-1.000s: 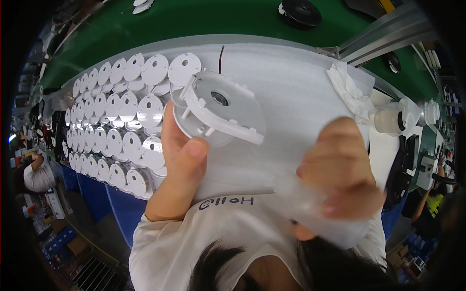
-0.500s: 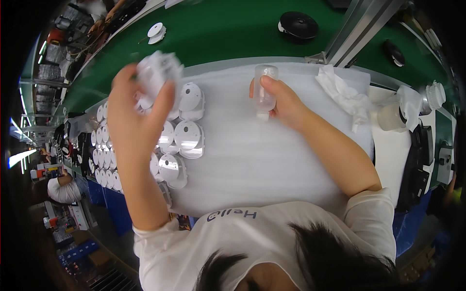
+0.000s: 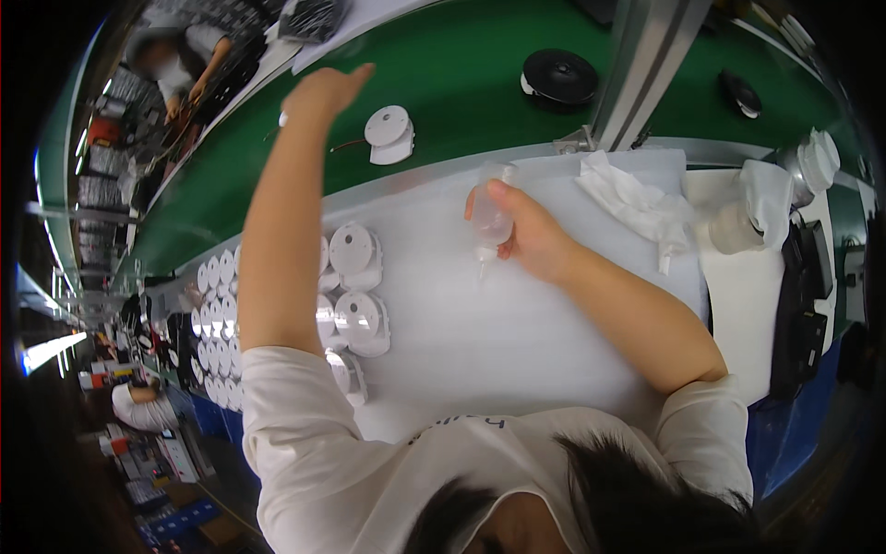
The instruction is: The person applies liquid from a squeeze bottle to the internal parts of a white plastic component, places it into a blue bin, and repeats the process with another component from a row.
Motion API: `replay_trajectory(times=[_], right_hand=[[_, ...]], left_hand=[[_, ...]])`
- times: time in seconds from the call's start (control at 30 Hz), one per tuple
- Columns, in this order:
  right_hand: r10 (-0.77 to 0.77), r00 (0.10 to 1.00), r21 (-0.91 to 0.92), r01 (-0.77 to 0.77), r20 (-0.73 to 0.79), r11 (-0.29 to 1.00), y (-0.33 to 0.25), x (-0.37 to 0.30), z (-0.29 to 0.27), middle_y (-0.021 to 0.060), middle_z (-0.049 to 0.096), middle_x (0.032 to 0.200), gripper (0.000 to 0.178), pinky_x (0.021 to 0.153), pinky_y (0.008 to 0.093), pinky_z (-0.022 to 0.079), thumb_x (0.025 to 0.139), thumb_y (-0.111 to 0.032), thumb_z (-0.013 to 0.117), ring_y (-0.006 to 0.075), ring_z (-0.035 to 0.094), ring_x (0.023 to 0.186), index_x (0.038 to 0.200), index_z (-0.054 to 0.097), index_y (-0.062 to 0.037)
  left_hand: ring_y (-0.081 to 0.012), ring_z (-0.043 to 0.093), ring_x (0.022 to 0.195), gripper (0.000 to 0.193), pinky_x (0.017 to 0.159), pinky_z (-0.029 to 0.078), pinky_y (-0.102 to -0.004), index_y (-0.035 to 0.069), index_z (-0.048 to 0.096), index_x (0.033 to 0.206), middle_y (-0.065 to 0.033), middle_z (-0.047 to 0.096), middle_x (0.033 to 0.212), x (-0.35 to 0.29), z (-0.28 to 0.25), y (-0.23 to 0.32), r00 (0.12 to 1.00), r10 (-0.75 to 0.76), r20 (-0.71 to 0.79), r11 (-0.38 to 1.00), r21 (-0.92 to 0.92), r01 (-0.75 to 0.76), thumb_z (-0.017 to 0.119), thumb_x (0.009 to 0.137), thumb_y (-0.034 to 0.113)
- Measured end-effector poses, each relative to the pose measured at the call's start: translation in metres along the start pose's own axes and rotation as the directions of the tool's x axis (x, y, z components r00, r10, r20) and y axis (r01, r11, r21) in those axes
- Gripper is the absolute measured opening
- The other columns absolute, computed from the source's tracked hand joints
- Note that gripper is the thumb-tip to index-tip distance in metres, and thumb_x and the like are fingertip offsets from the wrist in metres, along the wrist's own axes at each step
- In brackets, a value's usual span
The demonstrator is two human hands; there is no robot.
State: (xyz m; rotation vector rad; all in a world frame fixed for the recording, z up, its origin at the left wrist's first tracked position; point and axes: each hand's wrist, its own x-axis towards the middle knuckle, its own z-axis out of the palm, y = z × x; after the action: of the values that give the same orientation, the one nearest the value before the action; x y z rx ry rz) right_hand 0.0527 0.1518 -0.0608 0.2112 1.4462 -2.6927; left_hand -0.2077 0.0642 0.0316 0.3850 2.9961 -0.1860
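My left hand reaches out over the green surface, fingers stretched toward the right, with nothing visible in them. A white round plastic part with a short dark wire lies just to its right. Another white piece is mostly hidden behind my left wrist. My right hand grips a small translucent squeeze bottle above the white foam sheet, its narrow nozzle pointing down. To the left of the bottle, rows of white round parts sit on the sheet, some covered by my left arm.
A black disc-shaped thing lies on the green surface near a metal upright. Crumpled white tissue rests on the foam sheet. At the right stand a clear jar and black boxes. A person sits far left.
My left hand has moved forward from above the rows, and the white part is no longer in it. A white part now lies beside it on the green surface. The bottle tilts slightly more.
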Motion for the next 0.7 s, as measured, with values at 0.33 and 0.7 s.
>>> replay_trajectory(times=[0.33, 0.7], right_hand=[[-0.107, 0.976, 0.027, 0.104, 0.19, 0.994, 0.015, 0.016, -0.002, 0.0003, 0.045, 0.059, 0.039, 0.041, 0.0218, 0.032, 0.083, -0.049, 0.045, 0.0076, 0.041, 0.046, 0.076, 0.049, -0.0106], [-0.099, 0.984, -0.123, 0.118, 0.15, 0.985, 0.008, 0.01, 0.021, 0.0009, 0.048, 0.061, 0.045, 0.045, 0.0225, 0.034, 0.082, -0.053, 0.042, 0.0086, 0.042, 0.051, 0.077, 0.049, -0.009]], left_hand=[[-0.0327, 0.043, 0.108, 0.07, 0.072, 0.043, -0.0505, 0.009, 0.051, 0.117, -0.016, 0.046, 0.121, 0.219, 0.069, -0.182, 0.952, -0.141, 0.272, 0.945, -0.249, 0.211, 0.058, 0.068, 0.059], [-0.0276, 0.059, 0.064, 0.052, 0.05, 0.043, -0.0409, -0.012, 0.057, 0.077, -0.0202, 0.059, 0.076, 0.195, 0.096, -0.158, 0.995, 0.077, -0.061, 0.808, -0.58, -0.099, 0.067, 0.063, 0.036]])
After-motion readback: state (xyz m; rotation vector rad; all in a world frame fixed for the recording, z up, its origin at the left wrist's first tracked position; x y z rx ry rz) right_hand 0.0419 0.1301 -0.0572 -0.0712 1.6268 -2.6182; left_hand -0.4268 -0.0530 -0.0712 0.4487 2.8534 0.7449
